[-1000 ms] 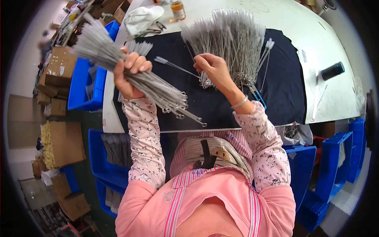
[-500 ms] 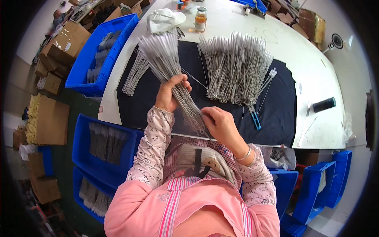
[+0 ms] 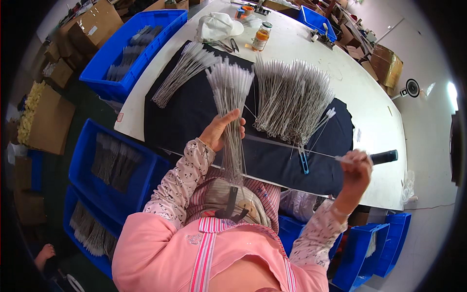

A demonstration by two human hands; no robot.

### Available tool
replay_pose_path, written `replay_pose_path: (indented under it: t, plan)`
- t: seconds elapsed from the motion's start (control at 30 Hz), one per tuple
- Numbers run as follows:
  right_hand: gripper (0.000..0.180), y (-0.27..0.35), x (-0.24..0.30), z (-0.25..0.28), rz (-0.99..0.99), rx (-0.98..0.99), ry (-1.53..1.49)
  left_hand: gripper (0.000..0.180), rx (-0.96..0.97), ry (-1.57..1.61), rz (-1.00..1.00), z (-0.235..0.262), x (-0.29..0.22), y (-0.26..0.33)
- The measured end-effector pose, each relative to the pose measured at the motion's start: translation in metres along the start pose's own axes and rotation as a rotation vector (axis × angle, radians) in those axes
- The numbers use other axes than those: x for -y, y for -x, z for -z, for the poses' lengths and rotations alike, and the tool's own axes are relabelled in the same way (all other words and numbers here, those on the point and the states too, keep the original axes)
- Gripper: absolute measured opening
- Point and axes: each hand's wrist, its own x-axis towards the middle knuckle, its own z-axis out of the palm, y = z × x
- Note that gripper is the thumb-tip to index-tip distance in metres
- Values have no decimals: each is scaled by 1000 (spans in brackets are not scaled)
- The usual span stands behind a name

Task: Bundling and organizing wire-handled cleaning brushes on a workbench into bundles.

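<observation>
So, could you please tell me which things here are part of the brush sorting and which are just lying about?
In use: brush bundle in left hand; single brush in right hand; brush pile; dark cloth.
Lying about: white cap; jar; black cylinder.

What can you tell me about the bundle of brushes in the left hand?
The bundle of thin wire-stemmed brushes with white bristle tips stands nearly upright in the left hand, which holds it around the middle. The bristled ends fan out at the top; bare twisted-wire stems hang below the hand, over the dark cloth.
</observation>
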Motion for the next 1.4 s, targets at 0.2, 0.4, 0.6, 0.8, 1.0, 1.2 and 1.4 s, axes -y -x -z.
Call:
replay_pose_path:
  t: [0.2,0.4,0.6,0.8,1.0,1.2,1.4]
  plan:
    - [12,-74,2,-43,-343,240,298,28,91,-28,138,-17,27,40]
    - [14,-116,-81,-93,-441,248,393,38,156,-121,258,-40,48,61]
    - [11,-118,-103,-123,-507,243,389,45,73,-203,185,-44,46,81]
    - [12,-121,-133,-156,-457,287,398,44,86,-215,203,-37,26,98]
    - [14,-127,-186,-173,-460,339,527,27,81,-113,148,-12,40,91]
    - [21,-156,-248,-169,-554,440,420,23,86,10,56,18,42,92]
    - [41,-154,-324,-117,121,460,1445,23,55,134,91,29,42,96]
